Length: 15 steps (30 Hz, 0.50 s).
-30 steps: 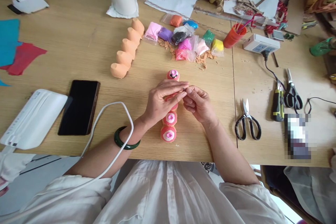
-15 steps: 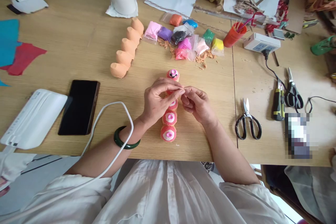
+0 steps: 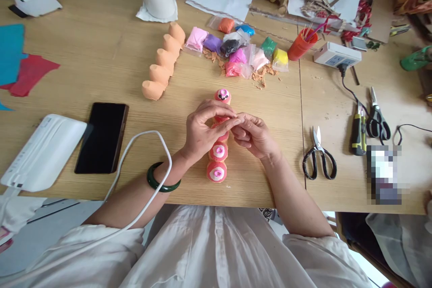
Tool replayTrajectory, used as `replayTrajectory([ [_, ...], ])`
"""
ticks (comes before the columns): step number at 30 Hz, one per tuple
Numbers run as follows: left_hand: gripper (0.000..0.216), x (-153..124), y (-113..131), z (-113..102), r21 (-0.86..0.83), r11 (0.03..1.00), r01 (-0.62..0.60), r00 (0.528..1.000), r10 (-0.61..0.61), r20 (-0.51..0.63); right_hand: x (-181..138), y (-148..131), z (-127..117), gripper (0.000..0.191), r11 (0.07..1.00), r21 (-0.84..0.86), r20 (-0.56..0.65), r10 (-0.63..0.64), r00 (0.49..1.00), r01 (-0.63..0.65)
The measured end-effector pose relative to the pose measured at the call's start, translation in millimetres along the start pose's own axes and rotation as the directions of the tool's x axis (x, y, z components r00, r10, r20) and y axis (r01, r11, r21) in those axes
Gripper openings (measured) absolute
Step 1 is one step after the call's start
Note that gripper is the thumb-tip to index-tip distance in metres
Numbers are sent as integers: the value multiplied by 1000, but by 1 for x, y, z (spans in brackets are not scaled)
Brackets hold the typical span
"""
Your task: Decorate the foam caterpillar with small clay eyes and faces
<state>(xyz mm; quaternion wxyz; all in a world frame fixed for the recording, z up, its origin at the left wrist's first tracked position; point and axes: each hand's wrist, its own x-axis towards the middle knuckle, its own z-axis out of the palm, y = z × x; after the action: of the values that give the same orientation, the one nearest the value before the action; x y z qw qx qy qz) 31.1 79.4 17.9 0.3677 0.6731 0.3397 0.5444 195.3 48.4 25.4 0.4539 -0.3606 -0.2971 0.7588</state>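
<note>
Shifting slightly, the left hand (image 3: 202,128) is laying its thumb further across the right hand (image 3: 258,132) than half a second earlier. Both are pinching closed where they meet; whether this grip is holding anything is hidden. Under it and slightly leftward, the pink-topped row (image 3: 218,151) is lying lengthwise away from the person, the left hand overlapping it, hence nearer. Behind the grip, the table (image 3: 253,184) is ending; rightward, room is stretching toward the scissors (image 3: 317,145).
</note>
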Motion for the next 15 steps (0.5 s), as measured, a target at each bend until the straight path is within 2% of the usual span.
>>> replayTrajectory([
  [6, 11, -1, -1, 0, -17, 1000, -17, 999, 17, 27, 2, -1, -1, 42, 999, 32, -4, -12, 1000, 12],
  [11, 10, 0, -2, -2, 18, 999, -43, 998, 42, 44, 3, -1, 0, 45, 999, 18, -85, -33, 996, 35],
  [15, 10, -1, -1, -2, 54, 998, -45, 999, 44, 18, 2, -1, 0, 44, 999, 12, -100, -36, 994, 37],
])
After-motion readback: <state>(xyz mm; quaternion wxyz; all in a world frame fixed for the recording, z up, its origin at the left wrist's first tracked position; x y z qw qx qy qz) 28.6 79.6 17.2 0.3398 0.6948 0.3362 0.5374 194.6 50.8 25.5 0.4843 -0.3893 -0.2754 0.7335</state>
